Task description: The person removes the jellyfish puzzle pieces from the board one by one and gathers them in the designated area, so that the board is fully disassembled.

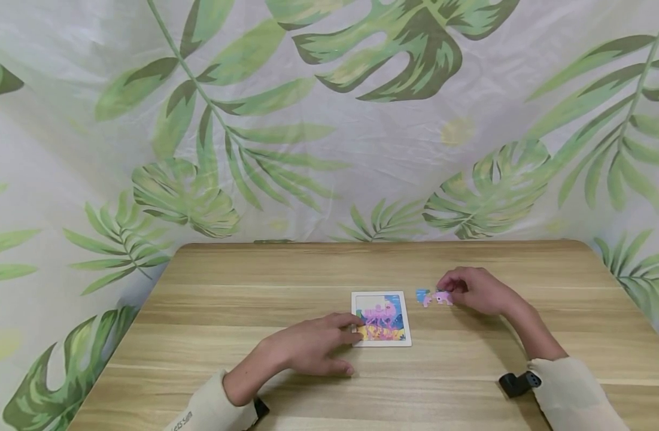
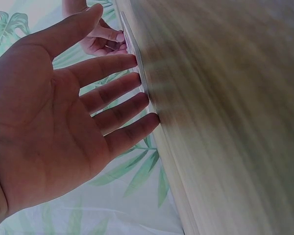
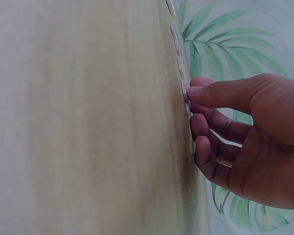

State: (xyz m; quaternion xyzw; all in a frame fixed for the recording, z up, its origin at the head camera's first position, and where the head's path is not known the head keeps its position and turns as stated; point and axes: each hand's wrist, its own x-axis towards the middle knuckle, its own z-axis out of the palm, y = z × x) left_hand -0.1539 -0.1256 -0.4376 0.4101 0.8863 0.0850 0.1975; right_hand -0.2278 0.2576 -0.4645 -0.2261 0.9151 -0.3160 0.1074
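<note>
A square picture puzzle in a white frame (image 1: 383, 343) lies on the table, showing a pink creature above yellow and pink coral. The picture's upper left corner is bare white. My left hand (image 1: 313, 344) rests with extended, spread fingers on the puzzle's left side; in the left wrist view the fingertips are at the board's edge. To the right of the frame lie a blue and pink puzzle piece (image 1: 423, 296) and a pink puzzle piece with an eye (image 1: 443, 297). The thumb and fingers of my right hand (image 1: 477, 290) are bent and pinch the pink piece at its right end.
The wooden table (image 1: 243, 299) runs back to a hanging cloth (image 1: 383, 149) printed with green leaves. A black wrist camera (image 1: 518, 384) sits at the right sleeve, low over the table. In the right wrist view the flat pieces appear edge-on along the tabletop.
</note>
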